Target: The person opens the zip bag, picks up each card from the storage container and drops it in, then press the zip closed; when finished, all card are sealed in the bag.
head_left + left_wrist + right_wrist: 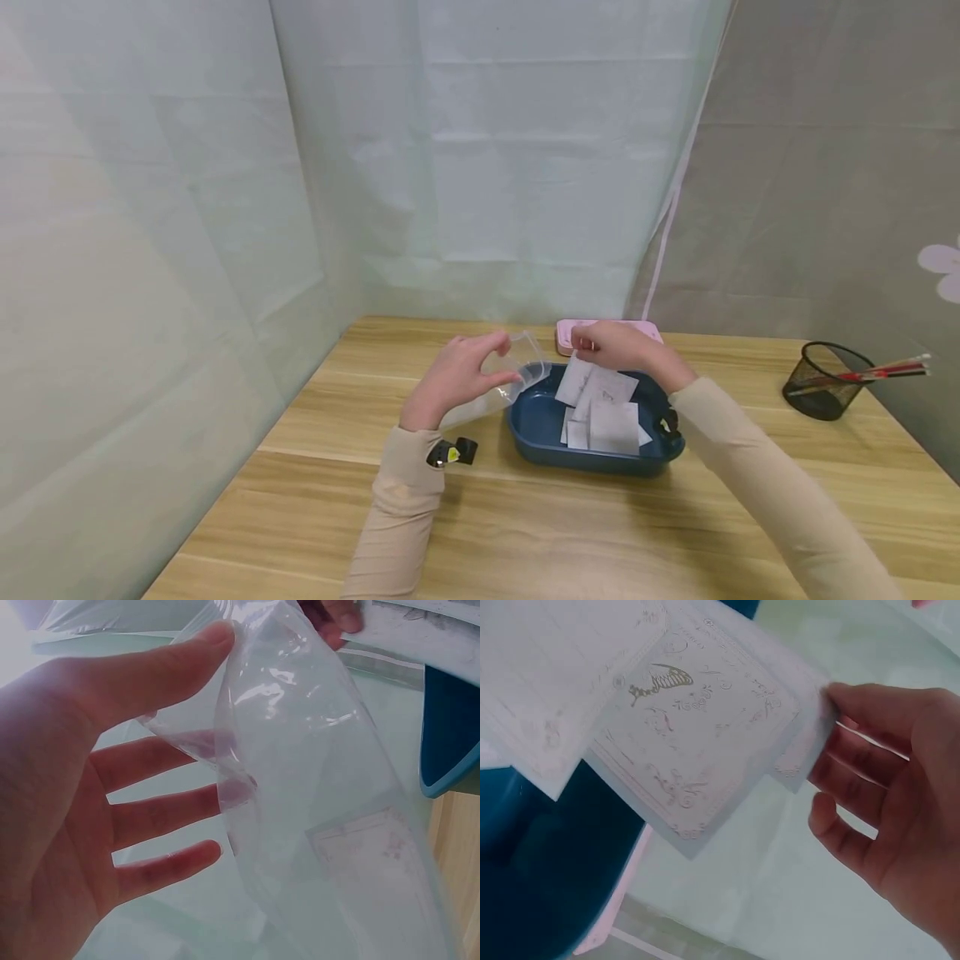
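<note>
Our left hand (pixel 455 377) pinches the clear bag (pixel 501 383) open; our right hand (pixel 617 346) pinches paper cards (pixel 588 382) just beside it.

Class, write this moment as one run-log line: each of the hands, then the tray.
left hand: holds clear bag | right hand: pinches white card | blue tray: more cards inside

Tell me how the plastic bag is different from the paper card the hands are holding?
The plastic bag is clear, so fingers show through; the paper card is white with printed patterns. The bag sags and crinkles; the card stays flat. The left hand holds the bag, the right hand pinches the card. Both are thin, held above the table.
</note>
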